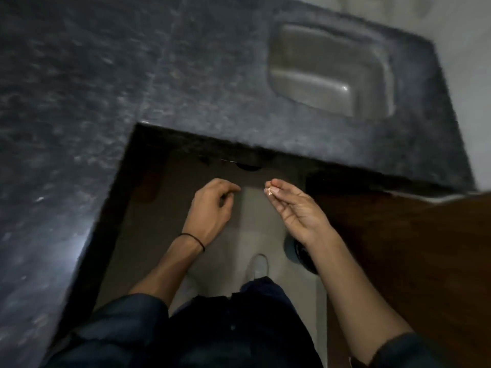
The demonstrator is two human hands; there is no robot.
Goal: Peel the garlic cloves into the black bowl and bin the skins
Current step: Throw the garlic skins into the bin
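Dark blue sleeves point(127, 314) are bunched up near both elbows. A thin black band point(195, 240) circles the wrist of the left hand point(212, 205). Dark trousers point(239, 328) and a pale grey shoe point(257, 265) show below.

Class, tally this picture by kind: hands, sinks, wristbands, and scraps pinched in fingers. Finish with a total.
Hands: 2, the left hand and the right hand
Sink: 1
Wristband: 1
Pale scrap, pinched by the right hand: 1
Total: 5

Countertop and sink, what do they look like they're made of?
The countertop looks like polished dark granite: pale flecks, a glossy glare patch. The sink seems brushed stainless steel, grey with a soft highlight, though blur leaves that open.
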